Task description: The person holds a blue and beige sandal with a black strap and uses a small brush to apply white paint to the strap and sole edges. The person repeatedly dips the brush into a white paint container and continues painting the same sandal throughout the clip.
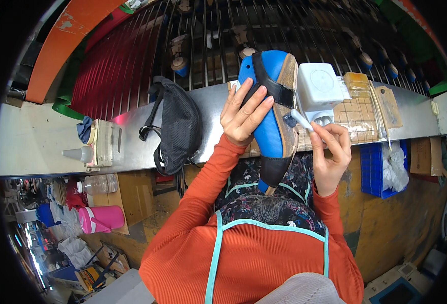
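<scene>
A blue shoe last with a black upper strap and a brown sole is held up above the bench edge, its sole turned to the right. My left hand grips it, fingers spread over the upper and the blue side. In my right hand, thumb and fingers pinch a small white-handled brush. Its dark tip is against or very close to the sole; exact contact is hard to tell. Just beyond the right hand stands a white plastic container.
A black waist bag lies on the metal bench, left of the shoe. Farther left is a grey nozzle-shaped piece. A roller conveyor carries several shoes behind. A yellow block and a blue crate are to the right.
</scene>
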Demonstrator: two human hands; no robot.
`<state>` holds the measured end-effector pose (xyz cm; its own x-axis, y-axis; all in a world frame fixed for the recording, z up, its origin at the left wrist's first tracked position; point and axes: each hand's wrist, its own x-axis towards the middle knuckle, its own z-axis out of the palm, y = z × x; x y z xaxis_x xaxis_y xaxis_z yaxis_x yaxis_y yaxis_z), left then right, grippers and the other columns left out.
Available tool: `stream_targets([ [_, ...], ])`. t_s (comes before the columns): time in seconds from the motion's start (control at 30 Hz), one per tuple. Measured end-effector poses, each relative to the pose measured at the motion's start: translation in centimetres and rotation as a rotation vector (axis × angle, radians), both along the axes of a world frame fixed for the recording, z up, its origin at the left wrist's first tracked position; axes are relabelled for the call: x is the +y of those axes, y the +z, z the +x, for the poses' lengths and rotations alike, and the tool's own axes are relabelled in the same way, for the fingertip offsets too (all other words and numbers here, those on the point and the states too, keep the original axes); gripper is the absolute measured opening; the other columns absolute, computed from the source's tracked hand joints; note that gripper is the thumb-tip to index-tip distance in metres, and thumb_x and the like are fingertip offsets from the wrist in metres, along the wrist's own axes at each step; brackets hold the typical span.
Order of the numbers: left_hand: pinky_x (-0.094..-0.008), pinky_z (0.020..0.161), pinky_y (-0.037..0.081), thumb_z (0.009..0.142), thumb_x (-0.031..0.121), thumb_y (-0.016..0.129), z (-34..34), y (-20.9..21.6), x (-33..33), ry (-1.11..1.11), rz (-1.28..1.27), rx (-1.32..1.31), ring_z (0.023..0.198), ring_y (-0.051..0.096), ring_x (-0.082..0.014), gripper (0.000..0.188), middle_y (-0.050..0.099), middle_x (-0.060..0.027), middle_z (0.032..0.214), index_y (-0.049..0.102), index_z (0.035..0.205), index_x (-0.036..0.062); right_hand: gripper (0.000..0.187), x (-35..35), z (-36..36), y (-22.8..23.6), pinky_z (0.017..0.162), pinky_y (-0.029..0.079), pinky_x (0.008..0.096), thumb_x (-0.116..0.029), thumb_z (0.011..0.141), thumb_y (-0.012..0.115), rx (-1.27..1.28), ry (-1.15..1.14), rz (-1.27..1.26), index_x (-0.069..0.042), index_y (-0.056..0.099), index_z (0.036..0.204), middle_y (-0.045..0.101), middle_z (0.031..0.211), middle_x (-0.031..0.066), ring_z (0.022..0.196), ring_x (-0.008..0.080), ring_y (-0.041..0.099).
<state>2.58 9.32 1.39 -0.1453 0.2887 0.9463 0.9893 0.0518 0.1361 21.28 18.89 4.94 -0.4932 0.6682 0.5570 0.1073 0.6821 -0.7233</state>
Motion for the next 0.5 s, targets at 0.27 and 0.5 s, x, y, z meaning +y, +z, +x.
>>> stream_targets([
  [0.27,-0.0499,0.094,0.049,0.076,0.015,0.071,0.0,0.4,-0.4,0.039,-0.062,0.037,0.115,0.062,-0.0309,0.030,0.069,-0.0022,0.117,0.072,0.106,0.0196,0.028,-0.1,-1.1,-0.1,0.077,0.028,0.0306,-0.010,0.076,0.078,-0.052,-0.171,0.321,-0.015,0.076,0.103,0.061,0.090,0.0010,0.080,0.0128,0.055],
  [0.5,-0.0520,0.092,0.050,0.076,0.015,0.071,0.1,0.7,-0.5,0.028,-0.079,0.050,0.115,0.062,-0.0308,0.030,0.069,-0.0014,0.117,0.073,0.106,0.0206,0.030,-0.3,-1.6,0.0,0.075,0.026,0.0315,-0.011,0.072,0.081,-0.008,-0.264,0.465,-0.014,0.077,0.101,0.061,0.089,0.0019,0.082,0.0122,0.056],
])
